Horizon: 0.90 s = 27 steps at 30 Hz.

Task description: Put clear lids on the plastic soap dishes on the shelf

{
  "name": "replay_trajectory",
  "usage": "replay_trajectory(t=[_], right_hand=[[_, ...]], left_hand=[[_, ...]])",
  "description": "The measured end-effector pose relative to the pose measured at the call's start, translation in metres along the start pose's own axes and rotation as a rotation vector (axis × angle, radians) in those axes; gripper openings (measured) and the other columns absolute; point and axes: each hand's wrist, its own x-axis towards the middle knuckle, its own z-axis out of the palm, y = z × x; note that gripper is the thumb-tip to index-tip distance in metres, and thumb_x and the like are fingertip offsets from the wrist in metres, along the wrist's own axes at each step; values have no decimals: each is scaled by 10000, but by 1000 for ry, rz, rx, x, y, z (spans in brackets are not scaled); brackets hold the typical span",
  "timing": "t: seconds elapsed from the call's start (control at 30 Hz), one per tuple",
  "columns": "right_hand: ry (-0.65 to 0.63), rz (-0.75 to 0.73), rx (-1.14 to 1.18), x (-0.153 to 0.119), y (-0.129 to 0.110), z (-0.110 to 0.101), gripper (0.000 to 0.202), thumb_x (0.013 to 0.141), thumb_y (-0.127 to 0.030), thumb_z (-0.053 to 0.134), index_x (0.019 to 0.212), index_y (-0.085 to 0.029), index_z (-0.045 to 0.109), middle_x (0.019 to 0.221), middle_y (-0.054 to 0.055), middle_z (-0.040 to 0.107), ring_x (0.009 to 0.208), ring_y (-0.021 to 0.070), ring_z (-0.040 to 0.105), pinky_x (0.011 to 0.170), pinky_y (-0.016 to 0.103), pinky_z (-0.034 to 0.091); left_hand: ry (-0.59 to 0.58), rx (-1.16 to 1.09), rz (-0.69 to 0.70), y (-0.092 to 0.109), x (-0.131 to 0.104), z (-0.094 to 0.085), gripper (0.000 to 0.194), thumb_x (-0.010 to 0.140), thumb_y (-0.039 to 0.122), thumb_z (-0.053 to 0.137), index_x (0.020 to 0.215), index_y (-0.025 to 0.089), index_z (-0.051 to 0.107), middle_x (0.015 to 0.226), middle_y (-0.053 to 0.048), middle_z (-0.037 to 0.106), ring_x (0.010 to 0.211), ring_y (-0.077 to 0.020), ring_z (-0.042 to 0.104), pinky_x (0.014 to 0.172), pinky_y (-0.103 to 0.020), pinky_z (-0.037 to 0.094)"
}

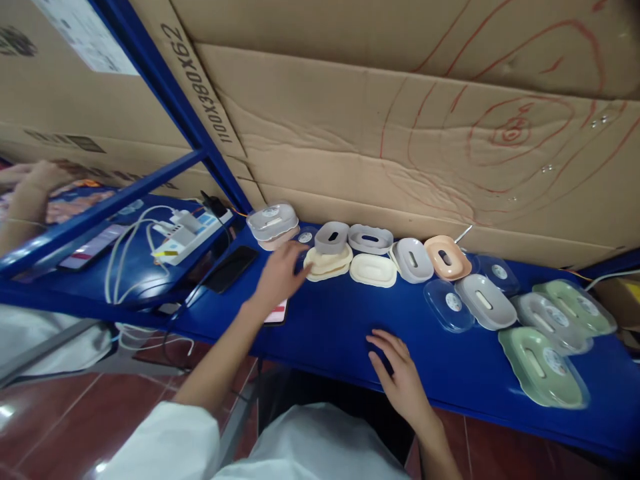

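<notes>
My left hand [281,272] is over the blue table, its fingers apart and nothing in them. Its fingertips are beside a stack of cream oval trays [327,268], but I cannot tell whether they touch. A grey oval box [331,238] with a slot sits on that stack. Another cream tray [373,270] lies to the right, with a grey slotted tray [371,239] behind it. My right hand [399,377] lies at the table's front edge, fingers spread and holding nothing. Under my left wrist a phone [277,313] is partly hidden.
Farther right are a grey soap-dish-like box [414,260], an orange one [447,258], a clear lid [449,305] and lidded green boxes [544,367]. A lidded grey box [273,221] stands at the back left. Beyond the blue post are a power strip [193,237] and another person's hands [45,180].
</notes>
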Motion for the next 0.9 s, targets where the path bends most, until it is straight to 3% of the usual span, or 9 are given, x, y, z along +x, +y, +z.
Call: replay_trajectory(t=[0.1, 0.23, 0.47, 0.63, 0.77, 0.9], right_hand=[[-22, -33, -115, 0, -3, 4, 317, 1099, -359, 541, 1385, -332, 674, 1464, 51, 675, 1355, 276, 639, 1136, 524, 547], [-57, -69, -196, -3, -5, 5, 339, 1100, -329, 534, 1421, -320, 645, 1508, 49, 646, 1387, 272, 611, 1145, 513, 539], [-68, -71, -194, 1, -7, 2, 466, 1099, -350, 531, 1564, -339, 524, 1624, 78, 538, 1473, 294, 546, 1174, 527, 522], [1, -66, -208, 4, -11, 4, 617, 1080, -375, 566, 1667, -382, 376, 1788, 75, 248, 1612, 361, 344, 1218, 606, 456], [-60, -138, -270, 15, -2, -8, 610, 1074, -409, 586, 1655, -408, 401, 1764, 56, 320, 1607, 356, 357, 1240, 628, 412], [-65, -184, -388, 52, 19, -35, 563, 1118, -331, 470, 1674, -328, 382, 1712, 79, 423, 1592, 303, 398, 1283, 600, 347]], left_hand=[[-178, 31, 39, 42, -14, 25, 357, 970, 304, 706, 1308, 212, 635, 1382, -158, 654, 1332, -371, 598, 1105, -554, 516], [-189, -8, 18, 57, -23, 39, 234, 996, 137, 580, 1207, 200, 661, 1190, -129, 715, 1153, -326, 684, 1003, -509, 577], [-190, -170, 66, 57, -37, 14, 301, 1015, 121, 560, 1290, 226, 623, 1204, -89, 700, 1148, -262, 701, 1011, -433, 601], [-266, -214, 219, 89, -69, -1, 294, 1033, 118, 545, 1270, 251, 657, 1185, -80, 708, 1133, -260, 699, 1006, -448, 608], [-292, -226, 218, 115, -111, 3, 316, 1021, 105, 561, 1261, 277, 674, 1147, -75, 717, 1103, -262, 710, 975, -453, 633], [-196, -265, 148, 119, -143, 14, 250, 1021, 176, 626, 1248, 265, 677, 1215, -100, 703, 1218, -284, 690, 1052, -477, 622]])
